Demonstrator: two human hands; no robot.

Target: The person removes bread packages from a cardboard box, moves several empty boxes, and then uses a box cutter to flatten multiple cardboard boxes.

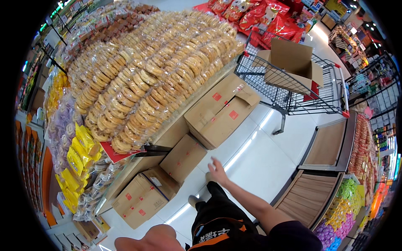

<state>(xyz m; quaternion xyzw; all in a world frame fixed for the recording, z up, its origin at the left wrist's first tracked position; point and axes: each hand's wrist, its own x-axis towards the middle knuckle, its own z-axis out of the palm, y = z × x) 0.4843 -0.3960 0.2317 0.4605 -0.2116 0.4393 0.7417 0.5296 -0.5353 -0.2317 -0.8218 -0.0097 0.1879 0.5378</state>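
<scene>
My right hand (217,171) reaches forward over the tiled floor with nothing in it, its fingers apart. It is nearest to a large closed cardboard box (215,106) and a lower cardboard box (183,157), touching neither. Of my left arm (153,239) only a bent bare part shows at the lower edge; the hand is out of sight. Beyond the boxes rises a wide display of round biscuits in clear plastic bags (155,77), laid in long overlapping rows. A third cardboard box (142,201) stands against the display's base, near my feet.
A wire shopping cart (289,98) holding an open cardboard box (289,58) stands at the far right. Yellow packets (77,159) lie at the display's left end. Wood-panelled stands (310,194) with colourful wrapped goods (337,213) line the right side. Red bags (274,25) are piled behind.
</scene>
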